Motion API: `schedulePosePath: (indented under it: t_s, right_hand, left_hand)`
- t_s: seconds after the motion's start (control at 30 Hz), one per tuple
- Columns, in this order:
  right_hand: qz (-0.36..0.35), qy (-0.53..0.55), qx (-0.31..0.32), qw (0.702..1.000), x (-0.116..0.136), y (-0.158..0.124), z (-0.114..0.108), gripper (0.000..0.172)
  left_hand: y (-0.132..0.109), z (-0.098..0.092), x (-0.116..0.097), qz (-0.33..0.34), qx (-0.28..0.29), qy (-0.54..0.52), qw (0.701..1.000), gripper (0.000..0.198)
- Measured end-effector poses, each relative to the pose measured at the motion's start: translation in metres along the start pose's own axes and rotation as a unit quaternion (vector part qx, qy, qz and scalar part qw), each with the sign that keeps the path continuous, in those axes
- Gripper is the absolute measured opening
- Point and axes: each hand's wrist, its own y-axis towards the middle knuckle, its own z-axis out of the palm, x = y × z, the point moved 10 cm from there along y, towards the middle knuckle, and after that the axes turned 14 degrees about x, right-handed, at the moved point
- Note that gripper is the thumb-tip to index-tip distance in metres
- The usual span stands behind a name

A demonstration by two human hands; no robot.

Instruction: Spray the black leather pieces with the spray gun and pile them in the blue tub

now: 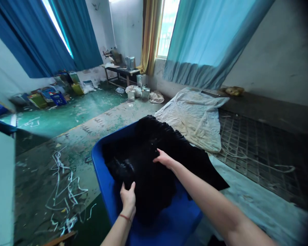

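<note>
A pile of black sheet material (154,184) fills much of a blue plastic tub (102,181) in front of me. Whether it is cloth, rubber or leather I cannot make out. My left hand (128,199) is closed on the near-left part of the black sheet, thumb on the right, most fingertips hidden. Farther forward and to the right, my right hand (164,159) grips the black material, its other fingers lost against the dark surface. A ruffled edge rises at the tub's far rim, and a pointed corner hangs over the right side.
White string (70,191) lies tangled on the floor at left. Beyond the tub, a pale crumpled sheet (192,116) lies beside a dark grid rack (259,150). Metal cans (141,82) stand near a low table (118,70). Assorted tins (38,99) line the left wall.
</note>
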Motion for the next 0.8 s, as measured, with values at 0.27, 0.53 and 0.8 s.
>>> schedulePosePath:
  t_s: [0.27, 0.53, 0.8]
  right_hand:
    - [0.101, -0.035, -0.041, 0.993, -0.053, 0.034, 0.002, 0.047]
    - [0.348, -0.194, -0.058, 0.915, -0.15, -0.067, 0.038, 0.102]
    - [0.283, -0.365, -0.096, 0.881, -0.093, -0.088, -0.019, 0.065]
  left_hand:
    - [0.049, 0.014, 0.026, -0.083, -0.005, 0.043, 0.996, 0.044]
    - [0.058, 0.017, 0.022, -0.076, 0.033, 0.109, 0.991, 0.044]
    - [0.063, -0.004, 0.028, -0.093, 0.027, 0.207, 0.974, 0.043]
